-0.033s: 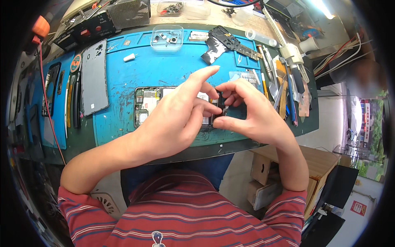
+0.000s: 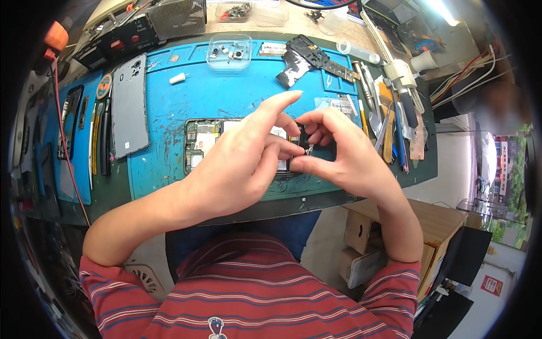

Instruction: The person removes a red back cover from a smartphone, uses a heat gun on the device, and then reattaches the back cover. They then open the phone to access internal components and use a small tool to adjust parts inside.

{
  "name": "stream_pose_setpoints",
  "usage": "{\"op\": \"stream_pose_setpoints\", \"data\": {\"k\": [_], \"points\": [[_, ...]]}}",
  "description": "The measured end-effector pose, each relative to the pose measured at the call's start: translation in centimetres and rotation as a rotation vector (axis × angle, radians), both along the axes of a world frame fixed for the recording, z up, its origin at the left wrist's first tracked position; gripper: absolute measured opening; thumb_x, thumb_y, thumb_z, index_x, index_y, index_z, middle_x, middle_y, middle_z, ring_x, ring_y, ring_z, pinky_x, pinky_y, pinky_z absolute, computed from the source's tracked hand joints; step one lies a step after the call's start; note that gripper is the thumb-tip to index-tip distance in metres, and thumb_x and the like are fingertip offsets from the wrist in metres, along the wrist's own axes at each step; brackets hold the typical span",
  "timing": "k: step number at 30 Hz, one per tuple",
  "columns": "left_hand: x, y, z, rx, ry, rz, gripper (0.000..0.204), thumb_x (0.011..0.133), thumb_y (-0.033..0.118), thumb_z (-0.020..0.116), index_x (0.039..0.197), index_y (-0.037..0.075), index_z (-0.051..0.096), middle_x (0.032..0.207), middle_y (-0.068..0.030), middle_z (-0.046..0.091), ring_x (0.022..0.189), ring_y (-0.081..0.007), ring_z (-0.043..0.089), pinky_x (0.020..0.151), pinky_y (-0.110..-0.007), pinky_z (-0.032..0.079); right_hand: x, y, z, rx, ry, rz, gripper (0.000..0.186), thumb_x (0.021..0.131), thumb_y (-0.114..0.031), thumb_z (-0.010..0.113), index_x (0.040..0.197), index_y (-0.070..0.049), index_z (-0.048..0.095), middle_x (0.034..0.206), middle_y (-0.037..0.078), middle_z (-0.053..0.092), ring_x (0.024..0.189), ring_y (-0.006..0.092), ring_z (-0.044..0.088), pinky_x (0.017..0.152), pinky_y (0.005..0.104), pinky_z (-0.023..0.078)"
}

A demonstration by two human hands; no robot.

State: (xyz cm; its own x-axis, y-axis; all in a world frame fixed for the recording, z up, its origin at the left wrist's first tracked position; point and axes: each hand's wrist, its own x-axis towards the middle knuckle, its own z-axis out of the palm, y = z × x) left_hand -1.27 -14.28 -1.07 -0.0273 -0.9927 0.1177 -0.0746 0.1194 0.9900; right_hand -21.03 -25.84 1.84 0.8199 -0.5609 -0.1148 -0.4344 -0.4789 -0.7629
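An opened phone (image 2: 202,146) lies on the blue mat, its boards and inner parts bare at the left end. My left hand (image 2: 237,161) reaches over its middle and hides much of it. The index finger points away, and the other fingers lie spread toward the phone's right end. My right hand (image 2: 353,155) curls around that end, thumb on the near edge and index finger on the far edge. Between both hands' fingertips sits a small silvery part (image 2: 309,150), too small to name.
A grey phone back cover (image 2: 130,107) lies at left beside several slim tools. Behind stand a clear box (image 2: 228,53) of small parts and a black phone inner frame piece (image 2: 310,59). Tweezers, brushes and a blue pen-like tool (image 2: 401,138) lie at right.
My right thumb has shifted slightly left along the phone's near edge. Otherwise both hands and the phone look the same.
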Motion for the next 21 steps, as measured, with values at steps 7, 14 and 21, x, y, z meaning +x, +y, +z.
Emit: {"op": "stream_pose_setpoints", "data": {"k": [7,14,21], "points": [[1.5,1.5,0.0,-0.317,-0.717,0.061,0.046,0.084,-0.009,0.065,0.129,0.001,0.066,0.11,-0.012,0.064,0.098,-0.03,0.068,0.082,-0.042,0.056,0.0,0.3,-0.5,-0.039,0.001,-0.036,0.05,0.085,-0.013,0.087,0.128,-0.002,0.062,0.106,0.007,0.061,0.095,0.0185,0.06,0.087,0.0319,0.052],[0.5,3.5,-1.2,-0.501,-1.113,0.029,0.054,0.078,0.021,0.079,0.13,0.008,0.071,0.117,-0.0044,0.063,0.106,-0.0227,0.063,0.089,-0.039,0.049,0.1,0.3,-0.1,-0.054,0.015,-0.021,0.044,0.086,-0.01,0.082,0.124,-0.003,0.061,0.107,0.01,0.062,0.094,0.0224,0.063,0.085,0.0351,0.054],[0.3,4.0,-1.6,-0.518,-1.228,0.033,0.057,0.082,0.027,0.076,0.136,0.011,0.069,0.123,-0.0023,0.06,0.112,-0.0201,0.059,0.096,-0.039,0.046,0.6,0.4,0.0,-0.001,0.021,-0.072,0.028,0.096,-0.003,0.072,0.123,0.0,0.065,0.102,0.005,0.062,0.093,0.014,0.06,0.085,0.0288,0.05]]}}
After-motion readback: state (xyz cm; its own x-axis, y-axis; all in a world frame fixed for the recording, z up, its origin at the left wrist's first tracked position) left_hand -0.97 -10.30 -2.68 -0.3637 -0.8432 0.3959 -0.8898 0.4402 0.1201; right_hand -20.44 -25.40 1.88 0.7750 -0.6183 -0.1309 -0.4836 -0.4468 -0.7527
